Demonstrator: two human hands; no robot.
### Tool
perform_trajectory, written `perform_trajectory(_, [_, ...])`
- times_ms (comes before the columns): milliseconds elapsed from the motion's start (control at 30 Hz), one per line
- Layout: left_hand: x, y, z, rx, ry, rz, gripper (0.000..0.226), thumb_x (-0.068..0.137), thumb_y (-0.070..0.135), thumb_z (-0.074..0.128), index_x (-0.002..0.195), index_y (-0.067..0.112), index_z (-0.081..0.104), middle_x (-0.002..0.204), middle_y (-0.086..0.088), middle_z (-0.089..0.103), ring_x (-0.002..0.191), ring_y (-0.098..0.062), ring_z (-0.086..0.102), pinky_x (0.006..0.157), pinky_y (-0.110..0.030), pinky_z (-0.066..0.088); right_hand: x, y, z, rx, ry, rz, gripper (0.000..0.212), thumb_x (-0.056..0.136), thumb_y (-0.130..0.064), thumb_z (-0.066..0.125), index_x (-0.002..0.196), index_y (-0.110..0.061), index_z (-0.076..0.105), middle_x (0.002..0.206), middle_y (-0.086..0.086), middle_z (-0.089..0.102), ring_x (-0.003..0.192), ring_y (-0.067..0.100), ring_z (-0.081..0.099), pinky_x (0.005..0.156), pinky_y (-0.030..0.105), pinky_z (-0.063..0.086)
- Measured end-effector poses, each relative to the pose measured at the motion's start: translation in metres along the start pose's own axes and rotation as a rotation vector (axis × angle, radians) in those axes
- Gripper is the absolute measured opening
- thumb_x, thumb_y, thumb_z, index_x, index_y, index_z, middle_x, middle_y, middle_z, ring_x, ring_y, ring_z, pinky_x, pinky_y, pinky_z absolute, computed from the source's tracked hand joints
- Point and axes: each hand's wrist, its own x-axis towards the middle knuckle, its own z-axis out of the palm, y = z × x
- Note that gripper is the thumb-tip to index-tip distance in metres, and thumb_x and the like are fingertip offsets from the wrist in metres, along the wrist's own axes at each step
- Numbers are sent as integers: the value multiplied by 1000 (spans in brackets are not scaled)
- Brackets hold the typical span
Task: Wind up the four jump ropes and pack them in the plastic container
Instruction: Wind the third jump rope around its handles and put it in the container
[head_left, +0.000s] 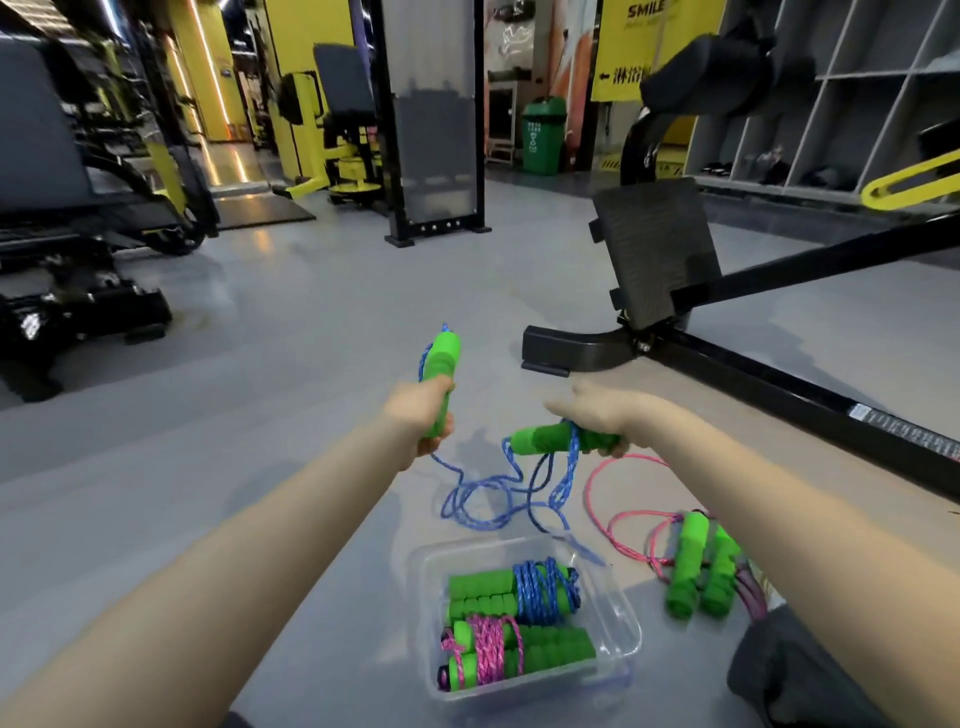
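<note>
Two jump ropes are lying in the plastic container (621, 623) on the floor (270, 332), the wound blue rope (540, 584) behind the wound pink rope (488, 649). Just right, a loose pink rope (701, 566) is lying. Farther out, the left hand (423, 415) and right hand (602, 415) are each gripping a green handle of the loose blue rope (493, 499).

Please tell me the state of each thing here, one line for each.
left hand: grips one green handle, upright
right hand: grips the other green handle, level
blue rope: unwound, loose between the handles
plastic container: open, two wound ropes inside
pink rope: unwound, on the floor
</note>
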Motion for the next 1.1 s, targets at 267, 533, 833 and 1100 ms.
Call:
perform_trajectory(267, [6, -2, 12, -190, -12, -13, 22, 87, 27, 65, 76, 15, 52, 64, -1, 52, 48, -7, 48, 43, -15, 39, 17, -18, 11, 1413, 2, -157, 28, 94, -11, 26, 85, -10, 53, 78, 11, 55, 57, 19, 48, 41, 17, 37])
perform_trajectory(533, [8, 5, 31, -337, -101, 51, 19, 91, 35, 60, 83, 18, 56, 81, 0, 63, 70, -12, 60, 63, -25, 50, 11, -26, 37, 1406, -109, -281, 20, 95, -15, 34, 87, -18, 52, 75, 4, 53, 50, 10, 42, 44, 17, 36])
perform_trajectory(833, [0, 4, 30, -473, -34, -34, 40, 92, 48, 50, 105, 11, 59, 87, -2, 64, 73, -12, 61, 66, -30, 53, 20, -41, 53, 1631, 65, -303, 15, 95, -8, 40, 109, -8, 47, 86, 13, 51, 78, 26, 55, 64, 30, 54])
perform_trajectory(1100, [-4, -3, 27, -267, -194, -113, 24, 92, 42, 54, 106, 23, 59, 95, -4, 63, 93, -20, 61, 64, -33, 54, 4, -42, 63, 1365, 129, -239, 24, 91, -16, 58, 111, -5, 52, 92, 17, 62, 68, 25, 60, 56, 31, 50])
